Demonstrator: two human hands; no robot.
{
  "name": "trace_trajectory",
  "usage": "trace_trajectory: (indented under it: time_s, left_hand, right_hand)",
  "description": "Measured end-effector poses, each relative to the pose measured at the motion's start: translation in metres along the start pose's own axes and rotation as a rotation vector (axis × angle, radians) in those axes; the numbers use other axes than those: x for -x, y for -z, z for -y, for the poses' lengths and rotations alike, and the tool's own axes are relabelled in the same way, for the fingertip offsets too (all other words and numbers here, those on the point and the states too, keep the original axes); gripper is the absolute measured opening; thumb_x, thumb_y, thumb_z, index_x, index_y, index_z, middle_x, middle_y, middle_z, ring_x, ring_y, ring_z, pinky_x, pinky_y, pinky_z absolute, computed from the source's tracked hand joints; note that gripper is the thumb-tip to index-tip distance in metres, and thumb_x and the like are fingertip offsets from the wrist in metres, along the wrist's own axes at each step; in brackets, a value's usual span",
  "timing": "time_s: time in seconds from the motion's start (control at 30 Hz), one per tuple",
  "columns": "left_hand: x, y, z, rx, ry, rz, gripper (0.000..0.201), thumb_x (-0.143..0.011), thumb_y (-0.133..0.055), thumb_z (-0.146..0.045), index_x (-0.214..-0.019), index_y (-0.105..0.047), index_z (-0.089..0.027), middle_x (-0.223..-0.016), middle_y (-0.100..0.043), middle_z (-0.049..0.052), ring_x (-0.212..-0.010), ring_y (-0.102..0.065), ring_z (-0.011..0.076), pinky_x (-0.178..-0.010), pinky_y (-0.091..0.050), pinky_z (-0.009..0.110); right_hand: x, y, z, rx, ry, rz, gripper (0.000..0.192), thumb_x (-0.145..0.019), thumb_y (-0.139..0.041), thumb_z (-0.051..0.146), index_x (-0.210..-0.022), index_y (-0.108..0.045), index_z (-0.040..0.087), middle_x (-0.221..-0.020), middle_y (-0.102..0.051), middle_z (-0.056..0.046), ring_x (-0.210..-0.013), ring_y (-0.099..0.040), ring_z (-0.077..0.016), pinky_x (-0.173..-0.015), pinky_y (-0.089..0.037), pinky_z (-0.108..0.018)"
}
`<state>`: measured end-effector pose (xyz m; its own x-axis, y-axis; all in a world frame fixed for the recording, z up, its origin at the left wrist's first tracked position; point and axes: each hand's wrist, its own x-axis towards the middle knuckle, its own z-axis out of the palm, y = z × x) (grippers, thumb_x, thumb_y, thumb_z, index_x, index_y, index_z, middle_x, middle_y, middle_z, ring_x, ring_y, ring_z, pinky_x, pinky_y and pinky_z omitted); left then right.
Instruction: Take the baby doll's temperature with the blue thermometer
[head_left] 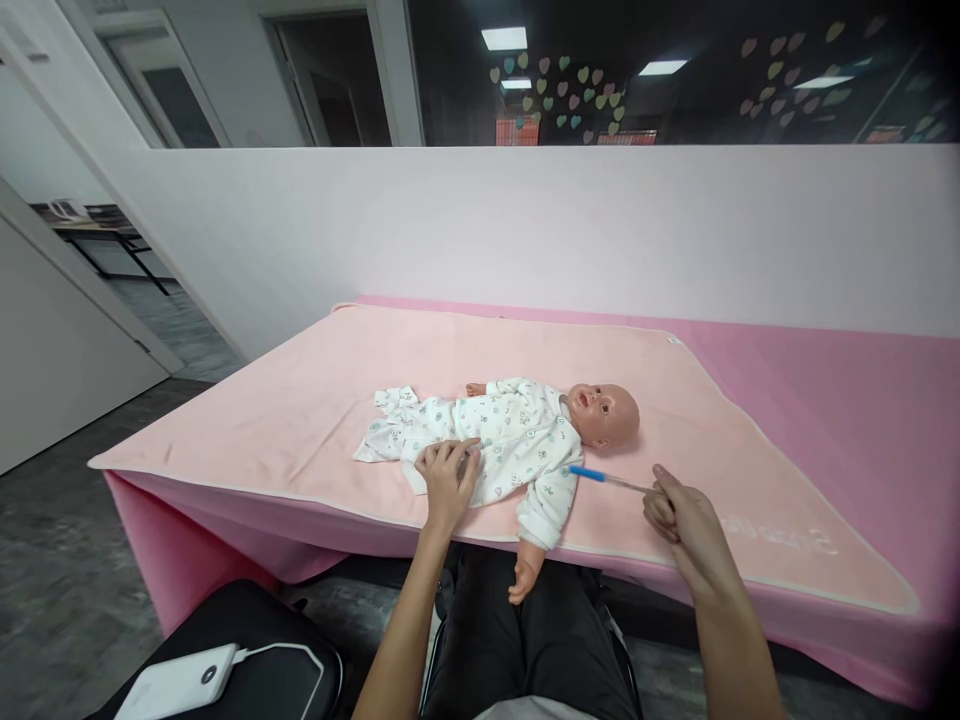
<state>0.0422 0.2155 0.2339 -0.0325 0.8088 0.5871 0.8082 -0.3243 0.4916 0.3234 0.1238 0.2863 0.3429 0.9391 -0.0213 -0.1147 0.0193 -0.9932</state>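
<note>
A baby doll [600,412] in white printed clothes [517,435] lies on its back on a pale pink blanket [262,400], head to the right. One doll arm [529,570] hangs over the table's front edge. My left hand [448,478] rests at the doll's hip and upper leg, fingers bent and a little apart, with nothing visible held in them. Off to the right, my right hand [686,515] is closed on a thin stick with a blue end [589,474]. The blue end points left, close to the doll's shoulder and sleeve.
A bright pink cloth [862,400] covers the table under the blanket. Behind it rises a white wall [562,230] with dark glass above. At lower left, a white power bank [180,685] with a cable lies on a black seat [247,620].
</note>
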Motion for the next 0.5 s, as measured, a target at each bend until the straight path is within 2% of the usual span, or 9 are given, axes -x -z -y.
trace_trajectory:
  time_s: [0.1, 0.2, 0.3, 0.4, 0.5]
  left_hand:
    - [0.0, 0.0, 0.004, 0.068, 0.041, -0.045, 0.028, -0.089, -0.044, -0.035, -0.108, -0.064, -0.029, -0.102, -0.062, 0.005, -0.1, -0.048, 0.0232, -0.091, -0.027, 0.042]
    - [-0.001, -0.002, 0.007, 0.103, 0.193, -0.164, 0.031, -0.09, -0.041, -0.033, -0.11, -0.063, -0.025, -0.105, -0.062, 0.007, -0.103, -0.047, 0.0244, -0.093, -0.027, 0.044]
    - [-0.001, -0.002, 0.007, 0.089, 0.283, -0.196, 0.029, -0.089, -0.044, -0.032, -0.107, -0.065, -0.026, -0.106, -0.06, 0.007, -0.105, -0.045, 0.0261, -0.094, -0.027, 0.047]
    - [0.0, -0.001, 0.004, 0.048, 0.267, -0.217, 0.025, -0.086, -0.048, -0.032, -0.103, -0.066, -0.027, -0.116, -0.054, 0.008, -0.109, -0.041, 0.0276, -0.094, -0.027, 0.047]
    - [0.001, 0.0, -0.001, 0.019, 0.136, -0.188, 0.023, -0.085, -0.05, -0.031, -0.101, -0.066, -0.028, -0.12, -0.052, 0.006, -0.114, -0.039, 0.0274, -0.097, -0.026, 0.046]
  right_hand:
    - [0.002, 0.0, 0.008, -0.034, 0.001, 0.056, 0.056, -0.083, -0.052, 0.05, -0.043, -0.026, 0.021, -0.042, -0.019, 0.007, -0.039, -0.017, -0.0046, -0.038, -0.014, -0.024]
    - [0.005, 0.0, 0.017, -0.03, 0.031, 0.043, 0.055, -0.083, -0.053, 0.049, -0.044, -0.026, 0.021, -0.042, -0.02, 0.007, -0.039, -0.018, -0.005, -0.039, -0.015, -0.025]
    - [0.006, -0.003, 0.023, 0.005, 0.05, 0.021, 0.055, -0.083, -0.053, 0.049, -0.044, -0.027, 0.021, -0.043, -0.02, 0.007, -0.04, -0.018, -0.0052, -0.04, -0.015, -0.025]
    - [0.005, -0.006, 0.025, 0.045, 0.048, 0.043, 0.055, -0.083, -0.052, 0.05, -0.045, -0.027, 0.021, -0.043, -0.021, 0.007, -0.04, -0.019, -0.0054, -0.04, -0.015, -0.025]
    - [0.005, -0.01, 0.026, 0.066, 0.082, 0.058, 0.055, -0.083, -0.053, 0.051, -0.045, -0.028, 0.02, -0.043, -0.021, 0.007, -0.04, -0.019, -0.0053, -0.039, -0.015, -0.024]
